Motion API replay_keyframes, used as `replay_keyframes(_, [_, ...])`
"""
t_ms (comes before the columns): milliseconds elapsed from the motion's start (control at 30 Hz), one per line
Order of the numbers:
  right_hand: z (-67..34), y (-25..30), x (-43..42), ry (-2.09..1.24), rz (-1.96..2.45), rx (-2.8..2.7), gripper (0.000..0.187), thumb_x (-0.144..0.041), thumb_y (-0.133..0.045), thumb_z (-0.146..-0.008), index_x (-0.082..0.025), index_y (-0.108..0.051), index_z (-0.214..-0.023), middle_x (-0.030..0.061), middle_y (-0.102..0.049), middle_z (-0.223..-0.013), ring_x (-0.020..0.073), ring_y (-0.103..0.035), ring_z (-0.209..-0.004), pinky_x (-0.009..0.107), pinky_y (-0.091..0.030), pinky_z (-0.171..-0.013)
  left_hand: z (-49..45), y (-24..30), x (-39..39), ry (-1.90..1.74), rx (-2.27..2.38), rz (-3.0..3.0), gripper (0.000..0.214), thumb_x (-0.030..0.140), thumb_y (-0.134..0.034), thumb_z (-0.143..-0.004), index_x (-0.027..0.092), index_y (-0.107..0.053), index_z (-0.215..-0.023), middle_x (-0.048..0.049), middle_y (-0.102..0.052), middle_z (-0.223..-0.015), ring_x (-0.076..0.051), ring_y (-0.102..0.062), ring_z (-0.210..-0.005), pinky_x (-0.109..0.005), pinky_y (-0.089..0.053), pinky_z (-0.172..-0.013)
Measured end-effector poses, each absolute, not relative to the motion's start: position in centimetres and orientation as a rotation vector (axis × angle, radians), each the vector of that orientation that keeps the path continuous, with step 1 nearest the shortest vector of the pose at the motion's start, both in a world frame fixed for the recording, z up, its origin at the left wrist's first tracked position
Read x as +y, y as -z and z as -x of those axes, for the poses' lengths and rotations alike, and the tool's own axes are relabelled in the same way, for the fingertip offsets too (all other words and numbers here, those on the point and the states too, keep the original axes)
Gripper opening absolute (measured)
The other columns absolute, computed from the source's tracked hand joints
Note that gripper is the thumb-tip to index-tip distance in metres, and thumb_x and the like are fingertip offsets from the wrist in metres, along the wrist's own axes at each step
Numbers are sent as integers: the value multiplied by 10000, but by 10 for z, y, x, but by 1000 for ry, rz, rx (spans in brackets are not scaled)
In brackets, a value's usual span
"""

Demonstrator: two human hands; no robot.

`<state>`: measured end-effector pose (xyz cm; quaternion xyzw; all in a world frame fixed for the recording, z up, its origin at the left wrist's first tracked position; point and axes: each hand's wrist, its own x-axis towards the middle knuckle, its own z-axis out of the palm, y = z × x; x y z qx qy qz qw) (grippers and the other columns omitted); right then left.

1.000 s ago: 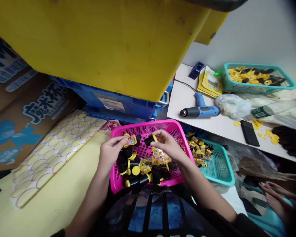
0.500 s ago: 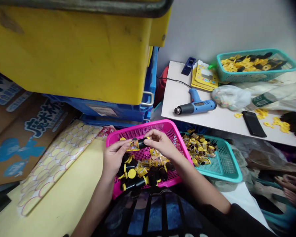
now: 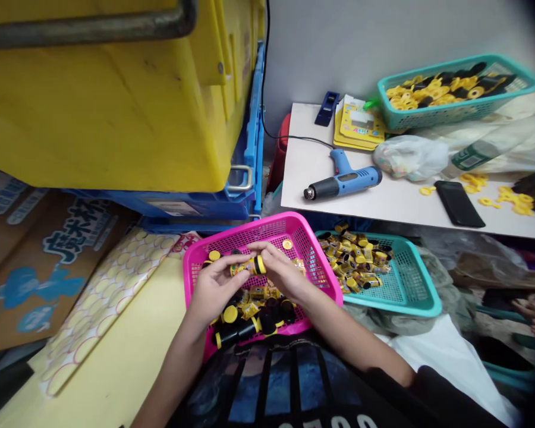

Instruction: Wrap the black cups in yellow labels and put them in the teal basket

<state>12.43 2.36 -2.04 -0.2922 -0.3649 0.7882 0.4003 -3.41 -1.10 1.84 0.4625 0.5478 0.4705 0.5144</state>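
Note:
Over the pink basket, a small tube with a yellow printed sleeve and a yellow end is held roughly level. My left hand is closed round it, the thumb along its near side. My right hand is closed at the tube's right end, with its fingers reaching behind; part of that grip is hidden. Below the hands, the basket holds loose yellow printed sleeves, black tubes and round yellow caps.
A teal basket of sleeved tubes stands to the right. On the white table lie a blue heat gun, a phone and yellow rings; another teal basket sits behind. Stacked yellow crates rise at left.
The printed sleeve, earlier in my left hand beside the black tube in my right, now surrounds the tube. My hands have come closer together. The view has shifted slightly.

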Motion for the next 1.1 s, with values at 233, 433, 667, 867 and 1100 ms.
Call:
replay_keyframes(233, [-107,24,10,-2141,594,-769,648,-728,-608,-733,-200,-601,-1107,84,-653,-972,206,-611,-859,316,-503,-681,20,-21,-12,-1175,1303,-1116,250,271,-794,-665,202,-756,-902,-81,-763,-1051,-254,-689,-1046,-406,-535,-967])
replay_keyframes(433, [-113,31,17,-2163,595,-786,611,-693,-716,-652,-199,-641,-1002,57,-657,-953,158,-579,-783,268,-474,-675,25,-19,-15,-1176,1329,-1164,231,210,-786,-662,192,-756,-891,-74,-767,-1037,-237,-695,-1032,-383,-530,-974])
replay_keyframes(667, [-143,11,10,-1693,829,-1238,493,-569,-678,-779,-244,-607,-1143,52,-649,-1078,184,-611,-920,319,-487,-793,15,-14,-12,-1193,1336,-1820,225,223,-731,-761,269,-753,-980,-46,-745,-1050,-228,-654,-1032,-435,-501,-972])
replay_keyframes(867, [-259,-16,-4,-504,1567,-1702,243,-367,-623,-851,-211,-664,-1033,106,-687,-1015,256,-617,-944,429,-473,-862,19,-8,-10,-1133,1336,-1765,388,293,-697,-813,279,-663,-1199,-75,-629,-1311,-228,-617,-1138,-420,-500,-985])
replay_keyframes(1100, [-248,8,23,-342,1728,-2191,262,-293,-552,-895,-183,-663,-1105,148,-699,-1063,287,-625,-1017,442,-474,-906,55,1,-1,-1421,1662,-1005,190,316,-687,-799,176,-726,-921,-58,-763,-952,-174,-713,-872,-318,-561,-853])
